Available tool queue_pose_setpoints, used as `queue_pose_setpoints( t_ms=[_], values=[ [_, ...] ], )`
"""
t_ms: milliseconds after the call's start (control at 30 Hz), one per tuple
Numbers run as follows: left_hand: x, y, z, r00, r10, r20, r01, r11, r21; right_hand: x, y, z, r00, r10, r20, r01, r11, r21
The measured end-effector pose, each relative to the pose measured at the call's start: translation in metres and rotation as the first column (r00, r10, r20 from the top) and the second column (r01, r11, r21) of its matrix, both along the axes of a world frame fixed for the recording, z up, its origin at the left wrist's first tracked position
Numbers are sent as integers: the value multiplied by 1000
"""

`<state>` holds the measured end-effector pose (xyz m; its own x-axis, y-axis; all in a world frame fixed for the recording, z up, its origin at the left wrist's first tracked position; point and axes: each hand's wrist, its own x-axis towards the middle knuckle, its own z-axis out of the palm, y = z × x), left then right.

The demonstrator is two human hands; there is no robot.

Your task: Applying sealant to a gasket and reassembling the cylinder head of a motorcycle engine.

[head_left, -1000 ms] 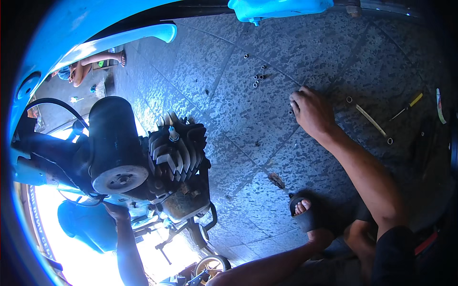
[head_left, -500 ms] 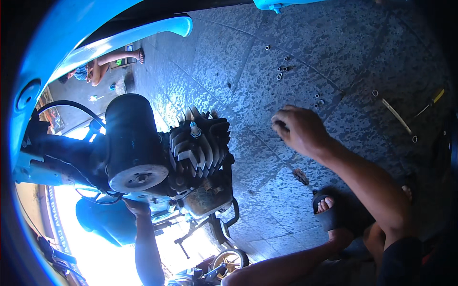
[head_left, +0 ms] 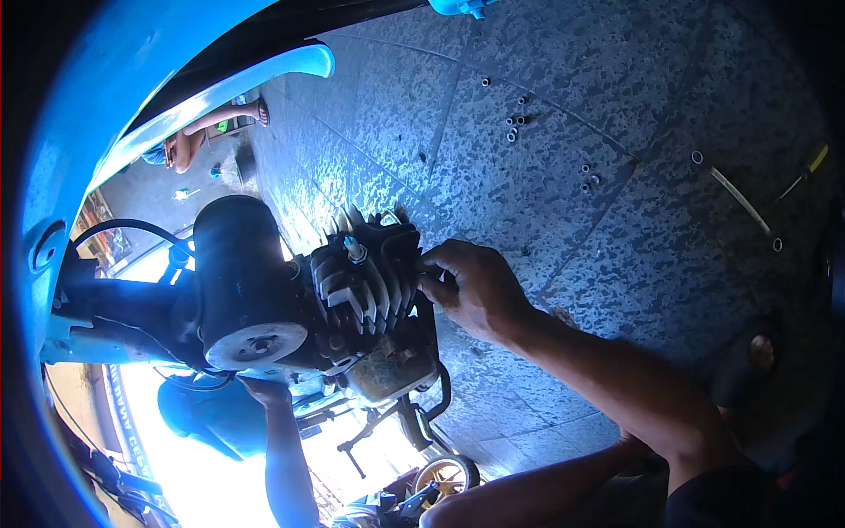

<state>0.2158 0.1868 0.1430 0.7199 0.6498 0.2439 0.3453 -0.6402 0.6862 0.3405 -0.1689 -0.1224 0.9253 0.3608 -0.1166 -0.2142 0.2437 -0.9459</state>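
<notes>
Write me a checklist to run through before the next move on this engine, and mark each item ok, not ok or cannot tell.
1. Right hand at the outer edge of the finned cylinder head: ok.
2. Part pinched in the right hand's fingers: cannot tell; none shows clearly.
3. Left hand with a firm grip: cannot tell; in the picture it sits just below the black cylindrical housing, its fingers largely hidden.
4. Spark plug standing in the head: ok; its tightness cannot be judged.
5. Small sockets in one group: not ok; they lie scattered on the floor.
6. Ring wrench and yellow-handled screwdriver away from both hands: ok.
</notes>
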Motion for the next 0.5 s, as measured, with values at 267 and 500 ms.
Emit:
queue_pose_setpoints(
  t_ms=[267, 500],
  values=[
    [-2, 7, 6, 996, -90, -18, 87, 990, -111, -3, 3, 1, 997, -76, 24, 75, 995, 62],
    [1, -6, 8, 970, -177, -168, 213, 950, 228, 65, 5, -1, 999, 34, -20, -31, 990, 138]
  ],
)
